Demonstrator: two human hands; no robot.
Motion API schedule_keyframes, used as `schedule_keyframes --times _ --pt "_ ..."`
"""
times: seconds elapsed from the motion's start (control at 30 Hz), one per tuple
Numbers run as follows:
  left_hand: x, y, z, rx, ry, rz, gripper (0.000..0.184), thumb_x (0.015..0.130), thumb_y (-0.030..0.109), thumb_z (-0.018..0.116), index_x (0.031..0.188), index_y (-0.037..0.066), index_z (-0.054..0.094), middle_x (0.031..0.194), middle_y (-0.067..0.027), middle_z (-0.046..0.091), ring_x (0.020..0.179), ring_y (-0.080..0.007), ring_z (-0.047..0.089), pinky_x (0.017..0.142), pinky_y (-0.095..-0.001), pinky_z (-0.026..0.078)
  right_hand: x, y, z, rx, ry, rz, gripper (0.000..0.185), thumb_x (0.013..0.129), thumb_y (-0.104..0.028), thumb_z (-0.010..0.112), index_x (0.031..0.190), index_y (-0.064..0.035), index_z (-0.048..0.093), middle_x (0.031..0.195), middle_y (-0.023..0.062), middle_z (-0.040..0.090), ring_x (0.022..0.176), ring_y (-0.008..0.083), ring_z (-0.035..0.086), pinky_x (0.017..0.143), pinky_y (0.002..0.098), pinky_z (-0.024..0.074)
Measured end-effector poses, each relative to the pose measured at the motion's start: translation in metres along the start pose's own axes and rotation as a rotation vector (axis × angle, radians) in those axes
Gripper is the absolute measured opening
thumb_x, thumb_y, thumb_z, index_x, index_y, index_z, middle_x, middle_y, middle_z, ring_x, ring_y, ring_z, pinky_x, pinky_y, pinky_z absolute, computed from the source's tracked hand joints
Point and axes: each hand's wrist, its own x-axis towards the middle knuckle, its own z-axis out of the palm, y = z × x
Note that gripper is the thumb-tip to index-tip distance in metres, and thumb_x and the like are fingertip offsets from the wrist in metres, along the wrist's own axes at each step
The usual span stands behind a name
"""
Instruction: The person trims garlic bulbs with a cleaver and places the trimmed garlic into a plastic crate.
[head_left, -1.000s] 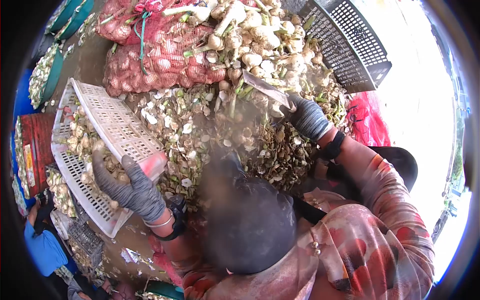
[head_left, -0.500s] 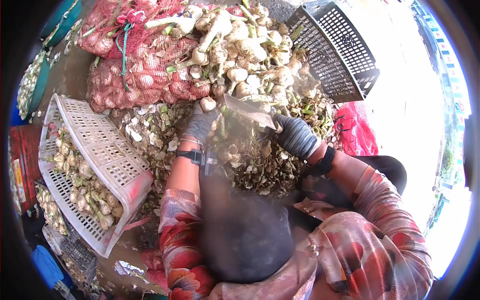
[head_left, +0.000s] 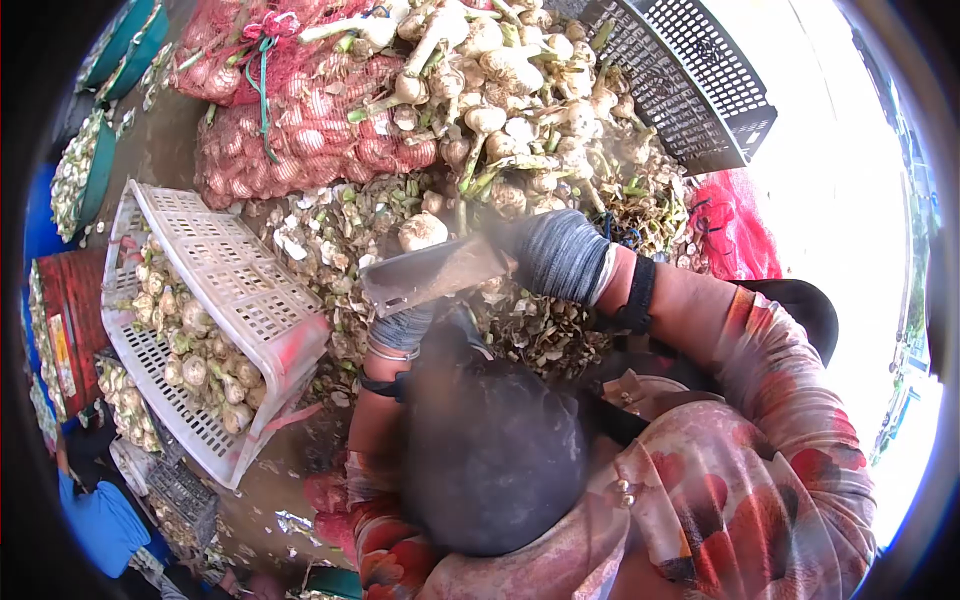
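Note:
In my gloved right hand (head_left: pixel 560 258) is the handle of a cleaver (head_left: pixel 425 277), its broad, stained blade reaching to the left. My gloved left hand (head_left: pixel 405 330) is below the blade, close to my body, with its fingers mostly hidden by the blade and a dark rounded shape (head_left: pixel 490 460). A pale garlic bulb (head_left: pixel 422 232) sits just above the blade, apart from the left hand. Beyond both hands rises a heap of garlic (head_left: pixel 510 70) with long stems. Trimmings and loose skins (head_left: pixel 540 335) lie beneath the hands.
Red mesh sacks of garlic (head_left: pixel 310 130) stand at the upper left. A tilted white crate (head_left: pixel 225 260) holds trimmed bulbs at left, and a black crate (head_left: pixel 690 75) leans at the upper right. A person in blue (head_left: pixel 105 520) is at the lower left.
My left hand has drawn back toward my body, away from the bulb it was at. My right hand has moved left, swinging the blade lower, across the left hand. The view has shifted slightly.

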Motion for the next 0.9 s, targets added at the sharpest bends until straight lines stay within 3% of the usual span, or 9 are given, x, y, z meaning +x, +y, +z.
schedule_keyframes --times 0.07,0.13,0.2,0.3,0.4,0.53,0.6,0.77,0.9 --pt "0.008 0.010 0.000 0.296 0.043 0.191 0.031 0.092 0.020 0.061 0.120 0.005 0.058 0.109 -0.0087 0.065 0.093 -0.0218 0.063 0.081 -0.0348 0.051 0.000 0.010 0.008 0.028 0.070 -0.006 0.020 0.079 -0.015 0.059 0.097 -0.0073 0.062 0.073 0.0168 0.066 0.072 0.0374 0.067 0.060 0.0474 0.0512" --pt "0.036 0.061 -0.009 -0.376 0.049 -0.349 0.032 0.086 0.011 0.067 0.114 0.003 0.054 0.100 -0.0100 0.063 0.087 -0.0192 0.061 0.077 -0.0332 0.051 0.004 0.026 0.016 0.049 0.083 0.136 0.019 0.083 -0.016 0.057 0.098 -0.0057 0.062 0.072 0.0184 0.066 0.072 0.0378 0.067 0.061 0.0470 0.0516" --pt "0.029 0.079 -0.014 -0.225 0.130 -0.205 0.052 0.080 0.009 0.073 0.124 0.004 0.044 0.107 -0.0102 0.058 0.098 -0.0195 0.060 0.087 -0.0324 0.049 0.011 0.053 0.008 0.028 0.032 0.363 0.024 0.088 -0.024 0.057 0.101 -0.0041 0.061 0.072 0.0201 0.066 0.070 0.0360 0.067 0.061 0.0456 0.0522" --pt "0.032 0.073 -0.014 -0.453 0.235 -0.314 0.043 0.077 0.008 0.073 0.113 0.004 0.050 0.102 -0.0075 0.056 0.090 -0.0167 0.056 0.080 -0.0303 0.048 0.004 0.053 0.021 0.581 0.190 0.314 0.039 0.091 -0.041 0.059 0.102 -0.0039 0.061 0.067 0.0130 0.064 0.063 0.0234 0.065 0.059 0.0379 0.0516" --pt "0.045 0.061 -0.007 -0.332 0.213 -0.162 0.057 0.076 0.013 0.075 0.125 0.004 0.046 0.111 -0.0116 0.054 0.096 -0.0189 0.056 0.086 -0.0339 0.048 0.014 0.007 -0.002 1.026 0.034 0.260 0.046 0.091 -0.050 0.060 0.097 -0.0044 0.063 0.063 0.0003 0.058 0.058 0.0102 0.057 0.054 0.0284 0.0480" --pt "0.040 0.058 -0.014 0.254 0.293 0.131 0.083 0.079 0.024 0.077 0.144 0.005 0.029 0.133 -0.0132 0.045 0.123 -0.0276 0.047 0.105 -0.0417 0.040 0.042 0.000 0.020 1.157 -0.036 0.203 0.042 0.092 -0.047 0.060 0.099 -0.0053 0.065 0.072 0.0025 0.062 0.069 0.0103 0.059 0.062 0.0278 0.0487" --pt "0.026 0.048 -0.016 -1.018 0.235 -0.297 0.081 0.083 0.033 0.073 0.145 0.006 0.028 0.138 -0.0138 0.042 0.124 -0.0287 0.047 0.106 -0.0421 0.039 0.037 -0.014 0.002 1.111 0.067 0.160 0.042 0.091 -0.045 0.062 0.102 -0.0048 0.065 0.083 0.0056 0.065 0.078 0.0139 0.062 0.071 0.0307 0.0499" --pt "0.038 0.007 -0.011 -1.396 0.115 -0.794 0.062 0.087 0.048 0.065 0.131 0.007 0.050 0.122 -0.0112 0.059 0.107 -0.0244 0.060 0.093 -0.0417 0.051 0.031 -0.029 0.011 0.973 0.319 -0.028 0.038 0.085 -0.035 0.073 0.105 -0.0048 0.063 0.090 0.0096 0.067 0.085 0.0211 0.064 0.080 0.0350 0.0502" --pt "0.055 0.052 -0.026 -1.421 -0.061 -0.784 0.056 0.088 0.048 0.063 0.126 0.009 0.052 0.121 -0.0101 0.060 0.105 -0.0220 0.060 0.090 -0.0424 0.052 0.021 -0.026 0.000 0.735 0.336 -0.023 0.037 0.085 -0.037 0.070 0.104 -0.0070 0.062 0.091 0.0124 0.066 0.086 0.0307 0.065 0.075 0.0388 0.0506"
